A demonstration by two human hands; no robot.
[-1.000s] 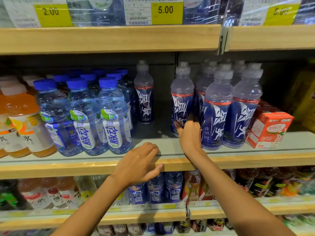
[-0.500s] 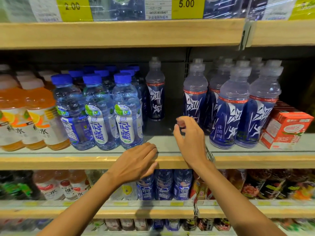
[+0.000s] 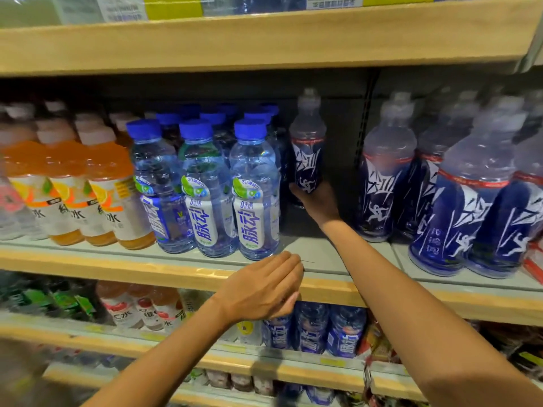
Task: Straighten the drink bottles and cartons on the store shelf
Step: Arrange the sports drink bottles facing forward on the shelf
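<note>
One clear plastic sports bottle (image 3: 307, 148) in a glossy dark-blue sleeve stands deep on the wood-edged shelf (image 3: 147, 267), between ribbed blue-capped water bottles (image 3: 254, 186) and its matching row (image 3: 388, 171). The right hand (image 3: 317, 202) has its grip closed round the lower body; the left hand (image 3: 264, 289) rests loosely curled on the shelf lip, holding nothing.

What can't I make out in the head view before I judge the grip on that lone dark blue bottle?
Head view, right hand: its fingers are hidden by the hand's back and the lone dark blue bottle, so the grip is unclear.
Head view, price tags: cut off by the top edge.
Head view, red carton: cut off by the right edge.
</note>
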